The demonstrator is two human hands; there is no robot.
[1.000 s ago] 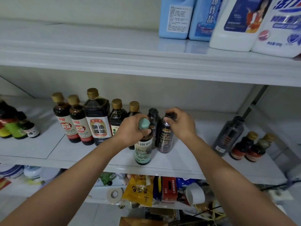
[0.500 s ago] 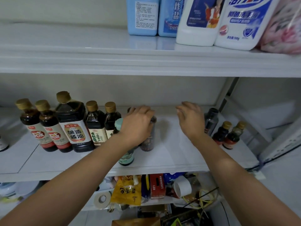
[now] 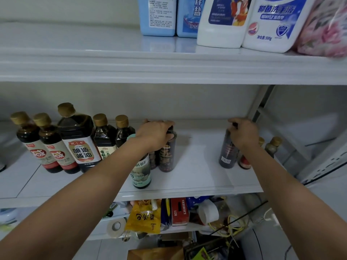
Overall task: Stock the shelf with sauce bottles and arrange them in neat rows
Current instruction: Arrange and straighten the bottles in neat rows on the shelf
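Observation:
A row of gold-capped sauce bottles [image 3: 80, 139] stands at the left of the middle shelf [image 3: 197, 177]. My left hand [image 3: 157, 134] grips the top of a dark slim bottle [image 3: 167, 158] at the row's right end, with another slim bottle partly hidden behind it. A green-labelled bottle [image 3: 141, 171] with a teal cap stands in front, under my left forearm. My right hand [image 3: 244, 135] grips the top of a tall dark bottle [image 3: 228, 152] at the shelf's right. Two small gold-capped bottles [image 3: 272, 147] stand just beyond that bottle, partly hidden by my wrist.
The upper shelf [image 3: 112, 61] carries blue and white detergent bottles [image 3: 225, 21] and a pink bag [image 3: 326, 29]. Below the sauce shelf lie tape rolls [image 3: 116, 227], a yellow packet [image 3: 144, 218] and a red box [image 3: 179, 211]. A bare stretch of shelf lies between my hands.
My right hand has moved right across the shelf and taken hold of the tall dark bottle's top. My left hand stays on the slim bottle. The camera has shifted right.

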